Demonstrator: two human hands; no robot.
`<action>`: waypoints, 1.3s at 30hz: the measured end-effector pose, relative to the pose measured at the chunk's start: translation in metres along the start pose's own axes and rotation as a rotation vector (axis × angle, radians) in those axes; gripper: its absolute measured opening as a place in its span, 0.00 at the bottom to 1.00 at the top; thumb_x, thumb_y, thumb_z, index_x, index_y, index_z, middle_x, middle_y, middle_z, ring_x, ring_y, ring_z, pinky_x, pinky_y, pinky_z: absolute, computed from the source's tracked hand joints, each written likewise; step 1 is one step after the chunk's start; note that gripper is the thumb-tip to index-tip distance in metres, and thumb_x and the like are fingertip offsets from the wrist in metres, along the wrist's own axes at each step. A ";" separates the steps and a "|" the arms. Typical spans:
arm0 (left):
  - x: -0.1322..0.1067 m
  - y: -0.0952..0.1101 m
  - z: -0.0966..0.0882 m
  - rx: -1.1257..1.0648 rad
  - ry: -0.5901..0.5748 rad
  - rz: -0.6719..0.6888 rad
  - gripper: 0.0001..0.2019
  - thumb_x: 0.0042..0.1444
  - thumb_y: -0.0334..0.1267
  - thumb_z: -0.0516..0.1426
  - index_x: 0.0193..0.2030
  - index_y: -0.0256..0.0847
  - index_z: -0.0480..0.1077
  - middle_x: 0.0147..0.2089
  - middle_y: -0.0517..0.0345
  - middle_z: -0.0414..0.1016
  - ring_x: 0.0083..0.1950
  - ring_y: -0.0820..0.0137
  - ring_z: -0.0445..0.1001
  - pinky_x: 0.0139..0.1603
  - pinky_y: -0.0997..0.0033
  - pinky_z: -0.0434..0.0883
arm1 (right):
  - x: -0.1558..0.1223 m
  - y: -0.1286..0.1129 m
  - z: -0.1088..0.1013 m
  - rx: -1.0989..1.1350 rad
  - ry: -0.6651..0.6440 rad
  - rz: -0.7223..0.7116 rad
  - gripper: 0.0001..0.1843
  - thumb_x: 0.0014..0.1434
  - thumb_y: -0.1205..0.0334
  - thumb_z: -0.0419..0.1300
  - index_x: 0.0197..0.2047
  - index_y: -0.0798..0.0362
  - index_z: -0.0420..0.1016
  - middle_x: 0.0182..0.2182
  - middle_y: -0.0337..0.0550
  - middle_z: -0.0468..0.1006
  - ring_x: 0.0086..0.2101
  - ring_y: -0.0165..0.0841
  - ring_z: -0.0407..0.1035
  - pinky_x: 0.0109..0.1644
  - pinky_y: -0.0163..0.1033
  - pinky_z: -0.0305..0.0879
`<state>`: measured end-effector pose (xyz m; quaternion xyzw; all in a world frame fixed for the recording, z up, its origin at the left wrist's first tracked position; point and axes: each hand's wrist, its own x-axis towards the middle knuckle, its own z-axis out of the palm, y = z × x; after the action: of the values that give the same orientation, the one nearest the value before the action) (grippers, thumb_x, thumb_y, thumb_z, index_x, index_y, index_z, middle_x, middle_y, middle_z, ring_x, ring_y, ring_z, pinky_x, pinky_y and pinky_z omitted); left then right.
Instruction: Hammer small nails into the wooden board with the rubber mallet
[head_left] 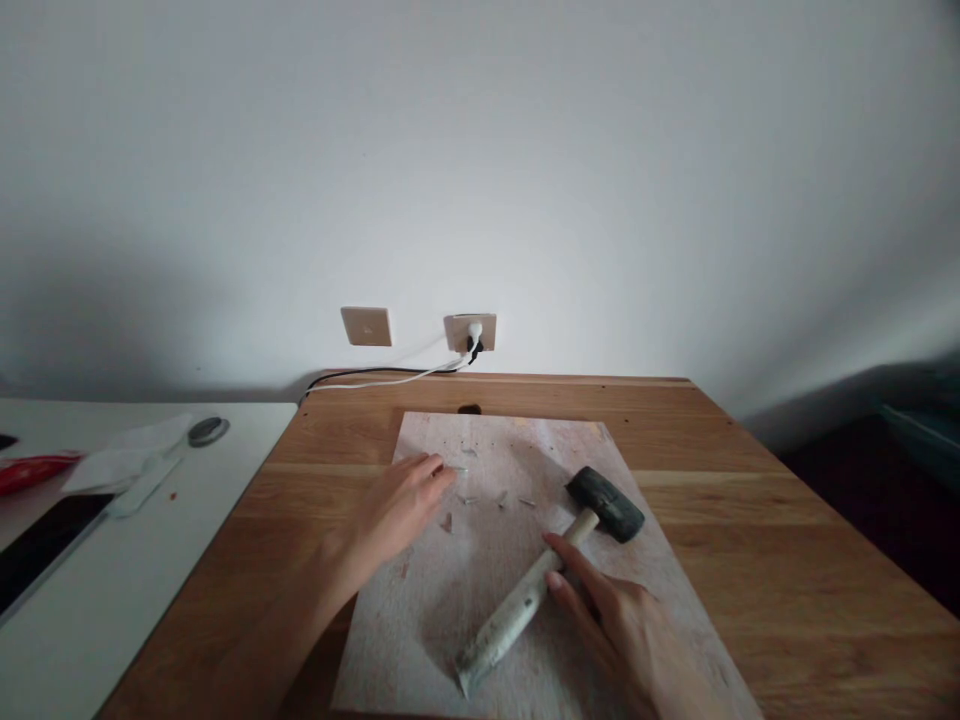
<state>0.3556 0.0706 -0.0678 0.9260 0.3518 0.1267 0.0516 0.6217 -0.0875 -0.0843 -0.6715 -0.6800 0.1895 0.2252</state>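
My left hand is closed in a pinch over the upper left of a pale wooden board, with a thin nail sticking out from its fingertips. Several loose nails lie on the board just right of that hand. A rubber mallet with a black head and a worn, whitish handle slants across the board, head toward the far right. My right hand has its index finger and thumb on the handle, below the head; its other fingers are mostly hidden.
The board rests on a wooden table. To the left, a white table holds a dark flat device, white tissue, a round grey item and a red packet. Cables run to a wall socket behind.
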 end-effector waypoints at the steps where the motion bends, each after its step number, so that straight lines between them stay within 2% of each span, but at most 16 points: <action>1: 0.001 0.001 0.000 -0.037 0.006 -0.006 0.15 0.61 0.21 0.54 0.48 0.43 0.74 0.46 0.55 0.74 0.47 0.64 0.77 0.49 0.66 0.74 | 0.003 -0.001 0.002 0.002 0.002 0.025 0.32 0.74 0.39 0.44 0.62 0.50 0.77 0.26 0.45 0.85 0.26 0.43 0.82 0.27 0.38 0.70; 5: 0.011 0.004 0.000 -0.206 0.001 0.004 0.16 0.62 0.21 0.52 0.49 0.43 0.74 0.46 0.56 0.73 0.46 0.66 0.77 0.49 0.68 0.74 | 0.008 -0.004 0.008 0.086 0.054 0.125 0.31 0.71 0.35 0.46 0.45 0.49 0.79 0.21 0.42 0.80 0.23 0.39 0.79 0.26 0.36 0.66; 9: 0.029 -0.005 -0.001 -0.299 0.047 0.041 0.19 0.62 0.21 0.50 0.53 0.43 0.72 0.48 0.54 0.73 0.49 0.66 0.77 0.53 0.67 0.73 | 0.000 0.006 0.001 0.290 0.035 0.243 0.26 0.66 0.34 0.53 0.41 0.49 0.76 0.20 0.37 0.76 0.21 0.34 0.72 0.25 0.34 0.62; 11: 0.042 -0.019 0.000 -0.313 0.095 0.033 0.18 0.63 0.22 0.50 0.54 0.42 0.72 0.48 0.53 0.73 0.50 0.65 0.77 0.54 0.64 0.73 | -0.009 0.014 -0.007 0.432 0.023 0.298 0.24 0.64 0.35 0.56 0.42 0.49 0.74 0.23 0.38 0.79 0.25 0.35 0.74 0.28 0.34 0.65; 14: 0.059 -0.048 0.007 -0.307 0.185 -0.035 0.16 0.64 0.24 0.49 0.50 0.40 0.73 0.46 0.52 0.74 0.48 0.64 0.77 0.54 0.61 0.74 | -0.023 0.027 -0.022 0.589 0.118 0.346 0.25 0.63 0.37 0.58 0.52 0.47 0.69 0.27 0.36 0.80 0.29 0.35 0.75 0.33 0.35 0.68; 16: 0.068 -0.067 0.013 -0.307 0.235 -0.090 0.14 0.64 0.25 0.49 0.47 0.39 0.73 0.45 0.52 0.74 0.48 0.63 0.77 0.54 0.59 0.75 | -0.029 0.034 -0.034 0.586 0.171 0.352 0.28 0.64 0.38 0.59 0.59 0.46 0.65 0.27 0.34 0.78 0.30 0.36 0.75 0.34 0.36 0.68; 19: 0.073 -0.084 0.025 -0.295 0.309 -0.125 0.12 0.64 0.27 0.49 0.46 0.39 0.73 0.51 0.49 0.74 0.54 0.62 0.77 0.59 0.56 0.74 | -0.031 0.043 -0.049 0.502 0.103 0.331 0.30 0.64 0.40 0.60 0.63 0.45 0.64 0.27 0.35 0.77 0.33 0.38 0.76 0.36 0.38 0.68; 21: 0.073 -0.088 0.031 -0.291 0.301 -0.102 0.12 0.65 0.28 0.48 0.46 0.39 0.72 0.57 0.46 0.74 0.59 0.60 0.75 0.63 0.53 0.72 | -0.029 0.048 -0.053 0.477 0.094 0.315 0.27 0.65 0.42 0.59 0.62 0.45 0.64 0.29 0.35 0.77 0.33 0.37 0.74 0.37 0.38 0.69; 23: 0.071 -0.088 0.036 -0.288 0.260 -0.084 0.12 0.66 0.30 0.47 0.47 0.39 0.71 0.59 0.44 0.75 0.60 0.59 0.75 0.64 0.51 0.71 | -0.026 0.052 -0.051 0.464 0.129 0.291 0.21 0.67 0.44 0.57 0.58 0.45 0.65 0.30 0.35 0.77 0.32 0.36 0.73 0.37 0.38 0.68; 29: 0.062 -0.087 0.036 -0.208 0.210 -0.104 0.14 0.67 0.31 0.45 0.49 0.40 0.70 0.51 0.45 0.80 0.55 0.57 0.77 0.60 0.49 0.73 | -0.023 0.058 -0.043 0.371 0.105 0.191 0.16 0.67 0.47 0.59 0.52 0.45 0.64 0.28 0.34 0.76 0.32 0.36 0.73 0.34 0.37 0.67; 34: 0.039 -0.098 0.028 -0.177 0.242 -0.140 0.14 0.69 0.35 0.44 0.49 0.41 0.70 0.50 0.46 0.79 0.54 0.57 0.77 0.59 0.50 0.72 | -0.015 0.044 -0.037 0.392 0.109 0.146 0.16 0.63 0.48 0.63 0.46 0.47 0.67 0.28 0.33 0.77 0.29 0.33 0.71 0.34 0.36 0.68; 37: 0.025 -0.106 0.024 -0.160 0.229 -0.187 0.14 0.69 0.36 0.44 0.49 0.41 0.70 0.50 0.47 0.79 0.53 0.57 0.77 0.58 0.51 0.72 | -0.011 0.035 -0.032 0.378 0.086 0.130 0.15 0.64 0.49 0.63 0.48 0.47 0.68 0.31 0.35 0.79 0.32 0.34 0.73 0.36 0.37 0.70; 39: 0.020 -0.110 0.021 -0.143 0.236 -0.200 0.14 0.69 0.36 0.45 0.48 0.42 0.70 0.49 0.48 0.79 0.53 0.58 0.76 0.59 0.52 0.72 | -0.009 0.032 -0.032 0.351 0.052 0.126 0.15 0.66 0.49 0.61 0.51 0.46 0.68 0.35 0.38 0.81 0.36 0.36 0.76 0.40 0.38 0.72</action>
<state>0.3054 0.1660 -0.1046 0.8591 0.4356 0.2537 0.0881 0.6658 -0.0970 -0.0761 -0.6680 -0.5870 0.3014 0.3441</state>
